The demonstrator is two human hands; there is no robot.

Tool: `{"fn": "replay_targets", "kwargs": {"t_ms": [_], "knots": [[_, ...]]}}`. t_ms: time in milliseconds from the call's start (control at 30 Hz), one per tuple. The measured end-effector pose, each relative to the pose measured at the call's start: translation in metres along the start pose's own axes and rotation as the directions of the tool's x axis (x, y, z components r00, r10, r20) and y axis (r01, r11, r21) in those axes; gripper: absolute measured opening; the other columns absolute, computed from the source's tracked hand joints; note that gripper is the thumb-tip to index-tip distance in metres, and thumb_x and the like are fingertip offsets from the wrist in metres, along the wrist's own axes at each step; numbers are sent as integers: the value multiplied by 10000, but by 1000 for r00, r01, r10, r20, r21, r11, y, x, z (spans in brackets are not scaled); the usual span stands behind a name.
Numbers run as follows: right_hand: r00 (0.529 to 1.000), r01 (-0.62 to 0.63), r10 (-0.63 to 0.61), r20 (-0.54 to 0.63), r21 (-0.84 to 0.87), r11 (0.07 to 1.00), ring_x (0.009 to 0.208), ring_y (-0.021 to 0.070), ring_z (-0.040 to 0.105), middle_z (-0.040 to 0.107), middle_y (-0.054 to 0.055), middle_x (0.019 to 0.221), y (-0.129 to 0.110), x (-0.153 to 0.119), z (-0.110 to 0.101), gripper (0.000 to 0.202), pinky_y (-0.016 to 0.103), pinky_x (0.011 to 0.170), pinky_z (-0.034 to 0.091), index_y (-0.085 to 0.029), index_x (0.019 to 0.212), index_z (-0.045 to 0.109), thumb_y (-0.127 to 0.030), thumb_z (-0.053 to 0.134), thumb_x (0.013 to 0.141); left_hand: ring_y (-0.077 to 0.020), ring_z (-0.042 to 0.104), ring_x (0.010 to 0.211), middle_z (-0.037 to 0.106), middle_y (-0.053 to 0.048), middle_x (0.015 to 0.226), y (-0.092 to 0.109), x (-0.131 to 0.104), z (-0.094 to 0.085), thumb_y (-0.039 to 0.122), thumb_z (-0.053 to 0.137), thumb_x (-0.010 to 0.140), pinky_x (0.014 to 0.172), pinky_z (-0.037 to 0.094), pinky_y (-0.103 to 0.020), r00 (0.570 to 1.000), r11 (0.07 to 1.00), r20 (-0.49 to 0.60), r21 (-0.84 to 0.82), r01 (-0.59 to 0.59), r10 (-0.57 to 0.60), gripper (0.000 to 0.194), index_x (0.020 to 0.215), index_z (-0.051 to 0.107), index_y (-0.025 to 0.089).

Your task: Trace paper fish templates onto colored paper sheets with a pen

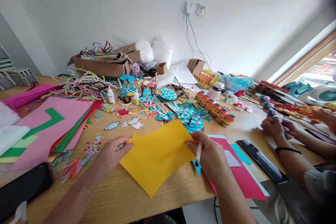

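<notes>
A yellow paper sheet (157, 157) is held up over the front of the table, its top edge cut unevenly. My left hand (115, 152) pinches its left corner between thumb and fingers. At the right edge my right hand (207, 150) pinches the sheet too, and a white marker (198, 152) with a dark tip is tucked in the same hand, pointing down. Behind the sheet lie small fish cutouts (135, 122) and a blue fish shape (112, 125). Red paper (244, 178) lies beside my right hand.
Coloured paper sheets (65, 112) and a black phone (26, 185) are at the left. Glue bottles (110, 95), paper scraps and a cardboard box (101, 65) stand farther back. At the right, another person's hands (274, 126) hold a colourful craft piece near a black case (262, 161).
</notes>
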State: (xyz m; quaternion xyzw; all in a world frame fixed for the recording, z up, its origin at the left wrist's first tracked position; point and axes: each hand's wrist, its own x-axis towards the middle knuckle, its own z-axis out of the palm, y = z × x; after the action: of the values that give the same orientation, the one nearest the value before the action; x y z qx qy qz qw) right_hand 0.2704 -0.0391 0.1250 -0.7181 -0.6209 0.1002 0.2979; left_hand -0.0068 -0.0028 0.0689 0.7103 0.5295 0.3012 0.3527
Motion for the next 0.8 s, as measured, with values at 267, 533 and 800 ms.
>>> {"fn": "replay_targets", "kwargs": {"t_ms": [267,533,800], "knots": [[962,-125,154,224,-139,982,542,143,531,584,-17,591,22,15,36,123,213,485,281,-201,824,571,-235,575,706,-160,536,667,567,10,684,-16,11,-2,374,388,767,622,387,-251,988,966,-124,251,-64,97,237,666,521,205],[961,-133,180,210,-220,966,644,168,574,619,27,680,35,14,74,174,223,509,255,-196,889,584,-133,534,736,-182,600,765,643,-18,799,-16,7,-10,330,429,739,713,454,-263,923,963,-338,250,-98,182,177,751,571,226],[975,-131,160,156,-181,975,679,168,586,630,48,731,38,7,90,258,226,530,278,-180,934,600,-50,482,745,-176,602,743,653,-21,857,-22,4,21,349,461,694,649,450,-251,988,998,-145,-20,56,-59,394,1045,542,190]]}}
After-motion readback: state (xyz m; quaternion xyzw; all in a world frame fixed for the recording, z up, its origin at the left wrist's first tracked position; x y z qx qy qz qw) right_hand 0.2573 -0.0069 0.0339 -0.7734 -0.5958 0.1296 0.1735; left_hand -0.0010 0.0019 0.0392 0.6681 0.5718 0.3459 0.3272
